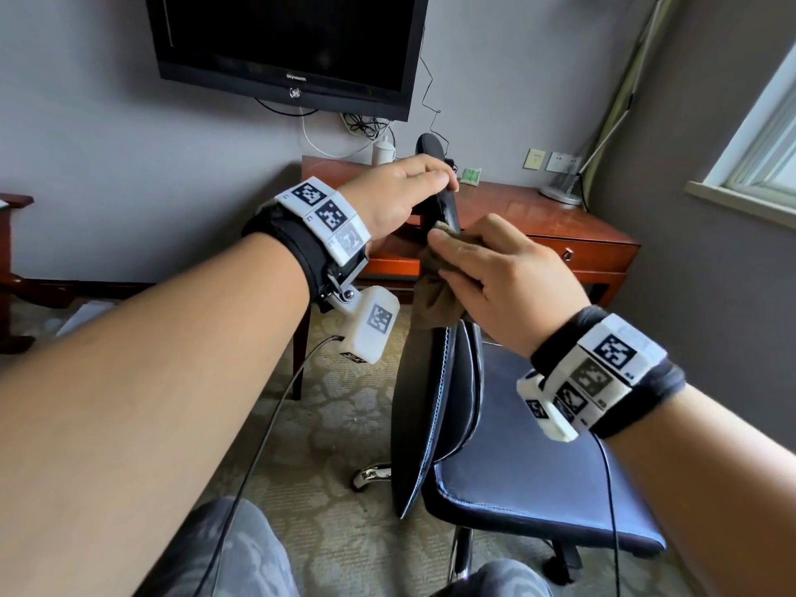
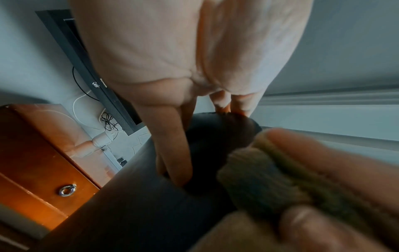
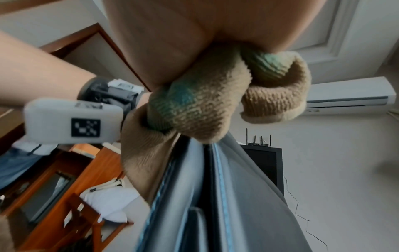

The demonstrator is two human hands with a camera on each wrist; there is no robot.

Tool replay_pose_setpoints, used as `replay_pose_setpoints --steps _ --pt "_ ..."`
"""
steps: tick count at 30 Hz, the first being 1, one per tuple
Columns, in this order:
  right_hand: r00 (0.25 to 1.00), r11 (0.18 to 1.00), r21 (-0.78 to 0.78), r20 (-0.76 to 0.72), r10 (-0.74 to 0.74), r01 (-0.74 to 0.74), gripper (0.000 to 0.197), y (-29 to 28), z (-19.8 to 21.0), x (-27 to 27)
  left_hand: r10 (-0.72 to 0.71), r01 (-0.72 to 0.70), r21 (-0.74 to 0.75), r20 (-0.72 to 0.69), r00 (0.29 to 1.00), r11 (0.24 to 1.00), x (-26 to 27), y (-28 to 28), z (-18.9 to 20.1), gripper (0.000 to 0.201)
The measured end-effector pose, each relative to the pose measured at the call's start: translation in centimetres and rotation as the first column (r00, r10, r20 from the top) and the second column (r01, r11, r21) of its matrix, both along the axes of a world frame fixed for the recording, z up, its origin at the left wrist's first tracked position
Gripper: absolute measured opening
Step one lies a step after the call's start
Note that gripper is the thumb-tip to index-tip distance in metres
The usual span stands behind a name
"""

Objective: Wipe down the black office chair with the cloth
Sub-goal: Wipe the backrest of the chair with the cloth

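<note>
The black office chair stands side-on to me, its backrest (image 1: 424, 402) seen edge-on and its padded seat (image 1: 542, 450) to the right. My left hand (image 1: 426, 191) grips the top edge of the backrest (image 2: 215, 129), fingers curled over it and thumb (image 2: 175, 158) on the near face. Just below, my right hand (image 1: 469, 269) holds a bunched brown cloth (image 1: 439, 295) against the backrest's upper edge. In the right wrist view the cloth (image 3: 205, 105) is wadded under my right hand (image 3: 183, 51) and sits on the backrest's stitched edge (image 3: 218, 196). The right fingertips are hidden.
A red-brown wooden desk (image 1: 560, 226) stands right behind the chair, with a lamp base (image 1: 560, 193) on it. A black TV (image 1: 293, 40) hangs on the wall above. A window (image 1: 766, 135) is at the right. The chair's chrome base (image 1: 372, 473) rests on patterned carpet.
</note>
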State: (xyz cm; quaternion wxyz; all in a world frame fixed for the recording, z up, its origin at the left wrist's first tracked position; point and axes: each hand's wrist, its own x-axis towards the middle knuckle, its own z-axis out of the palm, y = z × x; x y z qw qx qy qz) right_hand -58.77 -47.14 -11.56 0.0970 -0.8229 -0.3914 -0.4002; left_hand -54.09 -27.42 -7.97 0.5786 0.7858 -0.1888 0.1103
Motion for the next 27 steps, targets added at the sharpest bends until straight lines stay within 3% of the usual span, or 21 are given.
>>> replay_pose_setpoints --steps 4,10,15,19,21,23,27 --pt "1.000 0.999 -0.037 -0.025 -0.014 0.013 0.037 -0.1 -1.7 0.3 -0.034 0.028 -0.098 -0.060 0.998 0.995 0.3 0.0 -0.4 0.021" --pt "0.990 0.991 -0.122 -0.121 -0.071 0.056 0.037 -1.8 -4.6 -0.3 -0.028 0.025 -0.090 -0.029 0.999 0.996 0.4 -0.6 -0.6 0.021" --pt "0.991 0.988 -0.126 -0.086 -0.105 0.094 0.035 -1.6 -2.6 -1.2 -0.011 0.017 -0.106 0.060 0.998 0.994 0.1 -0.5 -1.7 0.021" --pt "0.995 0.991 -0.101 -0.034 -0.096 0.092 0.036 -0.9 -1.2 -0.8 -0.045 0.004 -0.342 -0.110 0.993 0.940 -0.3 -0.7 -2.3 0.046" --pt "0.995 0.991 -0.104 -0.041 -0.090 0.085 0.041 -0.9 -2.0 -0.6 -0.100 -0.001 -0.472 -0.191 0.976 0.882 -0.8 -1.2 -2.8 0.033" --pt "0.995 0.992 -0.098 -0.056 -0.084 0.078 0.040 -1.3 -3.4 -0.4 -0.130 0.008 -0.488 -0.216 0.968 0.873 -1.6 -1.5 -2.8 0.016" --pt "0.981 0.987 -0.134 -0.156 -0.111 0.091 0.040 -2.5 -6.8 -0.2 -0.170 0.048 -0.452 -0.234 0.957 0.891 -1.9 -1.4 -3.2 0.023"
